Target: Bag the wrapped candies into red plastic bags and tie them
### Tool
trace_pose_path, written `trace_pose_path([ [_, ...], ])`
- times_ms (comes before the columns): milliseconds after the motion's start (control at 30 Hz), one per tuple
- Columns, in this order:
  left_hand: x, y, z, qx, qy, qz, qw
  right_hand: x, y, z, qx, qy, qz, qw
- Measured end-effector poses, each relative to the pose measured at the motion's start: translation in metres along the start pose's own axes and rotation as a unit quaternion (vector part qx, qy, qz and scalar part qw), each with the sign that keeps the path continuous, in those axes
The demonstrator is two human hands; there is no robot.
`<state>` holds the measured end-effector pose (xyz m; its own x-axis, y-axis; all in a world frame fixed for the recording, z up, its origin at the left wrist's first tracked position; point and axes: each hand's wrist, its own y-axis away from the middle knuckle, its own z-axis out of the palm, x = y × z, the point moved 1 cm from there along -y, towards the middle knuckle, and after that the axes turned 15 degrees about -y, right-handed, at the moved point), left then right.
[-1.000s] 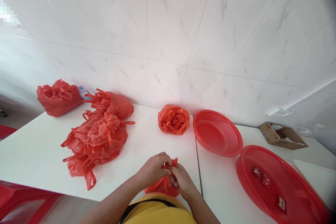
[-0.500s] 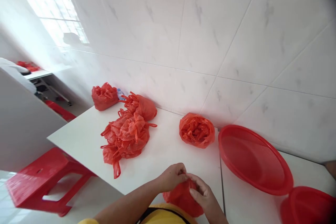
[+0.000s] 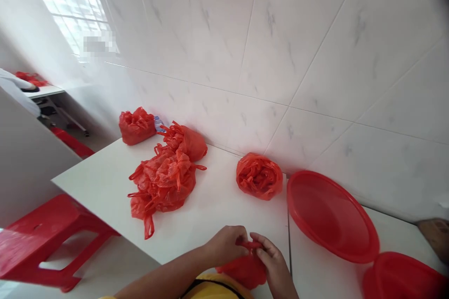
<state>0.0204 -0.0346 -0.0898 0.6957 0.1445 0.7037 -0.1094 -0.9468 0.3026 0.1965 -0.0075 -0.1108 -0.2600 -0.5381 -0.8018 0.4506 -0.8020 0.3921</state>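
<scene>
Close to my body at the table's near edge is a red plastic bag (image 3: 244,271). My left hand (image 3: 229,244) has its fingers curled closed on the bag's twisted top. From the other side, my right hand (image 3: 271,259) pinches the same gathered plastic between thumb and fingers. A short red strand stretches between the two hands. Farther forward sits an opened-out red bag (image 3: 259,176) stuffed with crumpled red plastic. To the left lies a heap of tied red bags (image 3: 163,180) with loop handles sticking out.
A filled red bag (image 3: 136,126) and a clear bottle (image 3: 159,124) stand at the white table's (image 3: 210,205) far left. On the right are a large red basin (image 3: 333,215) and another red container (image 3: 403,275). A red stool (image 3: 49,229) stands left, beside a grey partition (image 3: 28,159).
My hands have drawn slightly apart, and a red strand now shows between them. The view has shifted a little; the other bags lie as before.
</scene>
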Motion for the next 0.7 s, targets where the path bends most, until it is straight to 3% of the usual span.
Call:
trace_pose_path([
  [100, -0.005, -0.001, -0.005, 0.011, -0.056, 0.021, 0.998, -0.001, -0.002, -0.008, 0.045, -0.016, -0.005, 0.999],
  [200, -0.016, 0.002, -0.017, 0.02, -0.115, 0.071, 0.991, 0.004, -0.013, -0.034, 0.156, 0.094, -0.061, 0.981],
  [300, -0.035, 0.01, -0.028, -0.01, -0.153, 0.045, 0.987, 0.021, -0.023, -0.067, 0.245, 0.174, -0.082, 0.95],
  [400, -0.051, 0.021, -0.03, -0.06, -0.188, -0.009, 0.98, 0.043, -0.026, -0.087, 0.249, 0.191, -0.045, 0.948],
  [500, -0.058, 0.027, -0.027, -0.091, -0.223, -0.035, 0.97, 0.054, -0.022, -0.092, 0.221, 0.168, -0.015, 0.961],
  [567, -0.057, 0.026, -0.025, -0.08, -0.226, -0.036, 0.97, 0.054, -0.019, -0.094, 0.218, 0.148, 0.011, 0.965],
  [700, -0.045, 0.014, -0.02, 0.007, -0.162, 0.002, 0.987, 0.055, -0.013, -0.105, 0.234, 0.137, 0.04, 0.962],
])
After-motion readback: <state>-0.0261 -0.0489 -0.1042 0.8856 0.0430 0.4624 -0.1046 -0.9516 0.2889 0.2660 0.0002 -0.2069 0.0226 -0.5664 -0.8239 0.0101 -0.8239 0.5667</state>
